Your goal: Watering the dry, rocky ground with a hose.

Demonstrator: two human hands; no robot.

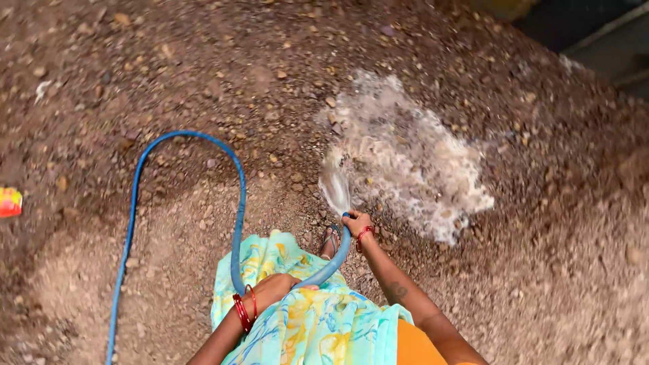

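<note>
Cloth: your pale green printed wrap (318,324) fills the near frame; orange garment (414,346) at lower rt.
L hand: your left hand (277,285), red bangles (245,309) at the wrist, is curled round the blue hose (238,203) close to your body. Looks like it takes the slack so the loop doesn't drag.
R hand: your right hand (357,222), red band on the wrist, is wrapped round the hose end, arm stretched fwd. Fingers closed at the nozzle end, prob. to aim the jet and hold it low.
Foot: sandalled foot (330,240) just beside the hose, behind the R hand.
Hose: runs from bottom left, arcs up and over, back down to L hand, then across to R.
Water: stream (336,186) leaves the hose end, spreads as a foamy patch (412,159) on the gravel heap (169,61) ahead.
Far: red-yellow scrap (9,201) at left edge, well apart.
</note>
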